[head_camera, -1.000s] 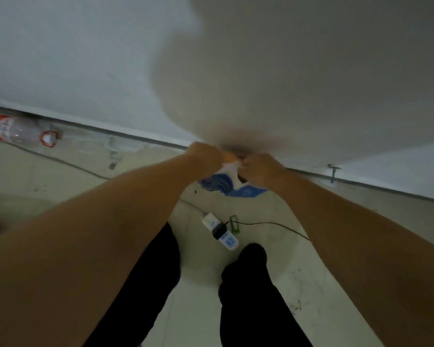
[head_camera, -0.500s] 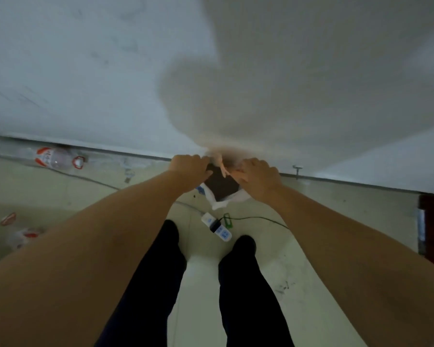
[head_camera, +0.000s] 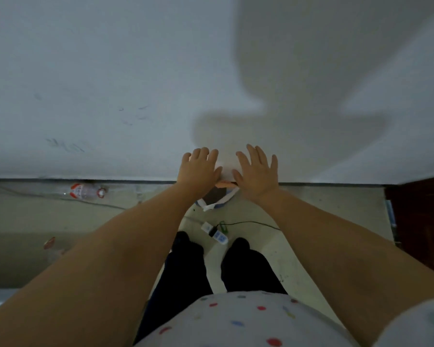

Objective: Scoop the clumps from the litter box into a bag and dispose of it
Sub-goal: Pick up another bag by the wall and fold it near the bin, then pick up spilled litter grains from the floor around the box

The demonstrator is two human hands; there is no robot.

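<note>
Looks like the drop-off step: left hand and right hand spread open, gripping nothing, above the white-and-blue plastic bag on the floor; next, probably walk away.

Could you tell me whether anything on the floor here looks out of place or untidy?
Yes. A plastic bottle lies on its side against the wall base at left. A power strip with a trailing cable sits loose on the floor just ahead of the feet, where it could trip someone. The bag sits below both open hands, left hand and right hand.
</note>
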